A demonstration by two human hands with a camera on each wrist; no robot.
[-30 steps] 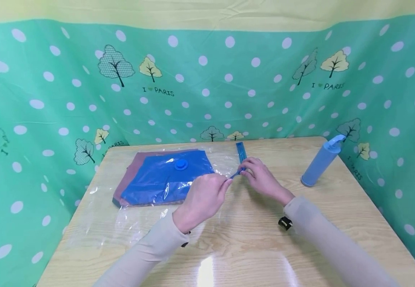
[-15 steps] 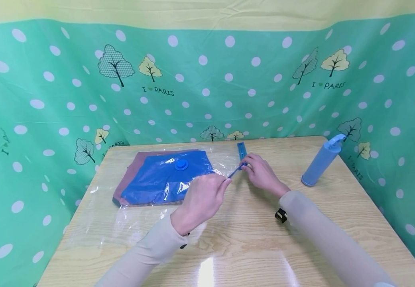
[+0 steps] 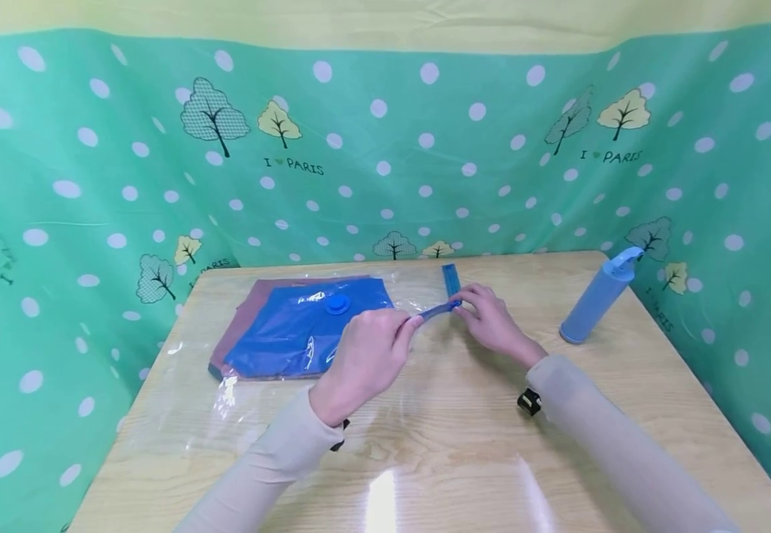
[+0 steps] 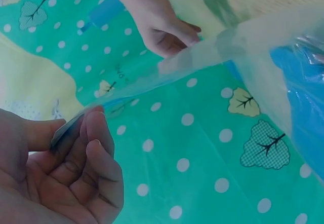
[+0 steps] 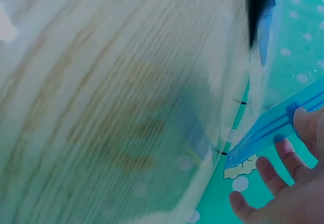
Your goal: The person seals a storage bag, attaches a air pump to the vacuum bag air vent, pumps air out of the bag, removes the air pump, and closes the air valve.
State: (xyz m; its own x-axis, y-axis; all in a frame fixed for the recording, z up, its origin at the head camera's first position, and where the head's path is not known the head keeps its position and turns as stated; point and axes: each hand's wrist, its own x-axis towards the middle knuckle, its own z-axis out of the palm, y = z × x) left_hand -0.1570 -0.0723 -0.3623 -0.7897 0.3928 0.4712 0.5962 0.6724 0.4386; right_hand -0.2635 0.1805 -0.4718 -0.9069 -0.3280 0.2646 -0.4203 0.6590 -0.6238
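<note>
A clear vacuum storage bag [image 3: 225, 422] lies across the left half of the table, with folded blue cloth [image 3: 278, 340] and a mauve cloth [image 3: 244, 323] inside. Its round blue valve [image 3: 337, 303] faces up. My left hand [image 3: 368, 355] pinches the bag's edge between thumb and curled fingers, near the front end of the blue zip strip [image 3: 450, 280]. Farther along that strip, my right hand [image 3: 492, 322] pinches a small dark blue slider [image 5: 292, 110] between thumb and fingertip. In the right wrist view its other fingers spread loosely below the strip.
A blue hand pump [image 3: 595, 300] stands tilted in the picture on the right of the wooden table [image 3: 465, 459]. Green dotted curtain cloth [image 3: 385, 148] hangs behind the table and along both sides.
My left hand has shifted slightly left and up, and the strip between the hands has turned to show more of its face. My right hand has moved slightly up, still pinching the slider.
</note>
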